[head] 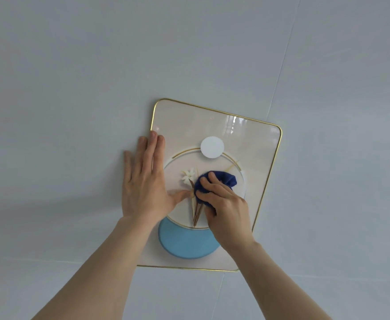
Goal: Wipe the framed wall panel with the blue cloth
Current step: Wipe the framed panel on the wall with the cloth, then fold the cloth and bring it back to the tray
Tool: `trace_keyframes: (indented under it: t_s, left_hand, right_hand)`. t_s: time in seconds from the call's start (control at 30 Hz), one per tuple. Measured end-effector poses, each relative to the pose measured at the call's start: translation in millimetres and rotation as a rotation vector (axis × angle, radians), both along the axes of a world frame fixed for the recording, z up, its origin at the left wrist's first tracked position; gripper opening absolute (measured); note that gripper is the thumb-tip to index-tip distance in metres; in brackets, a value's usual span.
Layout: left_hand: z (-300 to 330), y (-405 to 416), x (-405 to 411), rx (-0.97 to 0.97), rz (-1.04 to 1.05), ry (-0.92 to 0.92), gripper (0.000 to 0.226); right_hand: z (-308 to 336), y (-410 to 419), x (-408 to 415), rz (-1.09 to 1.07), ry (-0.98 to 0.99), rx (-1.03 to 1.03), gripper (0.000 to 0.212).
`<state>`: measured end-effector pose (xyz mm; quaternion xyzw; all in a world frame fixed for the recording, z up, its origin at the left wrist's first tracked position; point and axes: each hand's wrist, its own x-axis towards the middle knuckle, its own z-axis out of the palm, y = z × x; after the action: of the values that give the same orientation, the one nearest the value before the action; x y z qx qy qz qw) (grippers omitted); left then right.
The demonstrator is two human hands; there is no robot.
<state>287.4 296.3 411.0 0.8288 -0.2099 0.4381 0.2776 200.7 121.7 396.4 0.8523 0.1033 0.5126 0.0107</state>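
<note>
The framed wall panel (254, 144) hangs on a pale grey wall: cream glass, thin gold rim, a white disc, a ringed flower picture and a light blue crescent. My right hand (226, 209) is closed around a bunched dark blue cloth (221, 181) and presses it against the middle of the panel, beside the flower. My left hand (146, 179) lies flat with fingers spread, over the panel's left edge and the wall next to it, its thumb reaching onto the glass.
The pale grey wall (74, 88) surrounds the panel, with faint seam lines running diagonally at the upper right and below the frame. The glass shows a bright reflection near its top right corner.
</note>
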Motion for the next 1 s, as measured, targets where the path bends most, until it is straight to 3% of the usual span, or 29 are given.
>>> trace_keyframes:
  t_s: [0.13,0.33,0.43,0.53,0.6,0.77,0.87,1.0]
  left_hand:
    - [14.3,14.1,-19.0,0.098,0.025,0.062,0.136]
    - [20.0,28.7,-67.9,0.04,-0.158,0.032,0.099]
    - [8.4,27.3,-92.3,0.068,-0.387,0.252,0.076]
    - [-13.9,20.3,-110.6,0.137,-0.613,0.506,0.074]
    - [-28.3,11.5,-120.4,0.181,-0.685,0.591,0.065]
    - [-43.4,-18.2,-146.8,0.181,-0.745,0.673,0.012]
    - [-40.8,-40.8,-161.1,0.119,-0.736,0.634,0.014]
    - [-38.0,-74.3,-178.0,0.079,-0.709,0.613,0.011]
  right_hand:
    - [40.4,10.5,-27.0,0.017,0.327,0.271,0.043]
    - [48.3,20.7,-79.2,0.121,0.466,0.65,0.031]
    - [28.0,12.5,-101.5,0.152,0.555,0.852,0.028]
    - [4.4,3.5,-123.8,0.163,0.615,1.026,0.037]
    - [-8.0,-3.1,-138.8,0.214,0.64,1.135,0.04]
    - [-25.9,-26.9,-176.8,0.476,0.643,1.407,0.029]
    - [-33.5,-45.4,-197.1,0.589,0.664,1.497,0.03]
    - [-42.6,-76.5,-225.7,0.606,0.845,1.358,0.04]
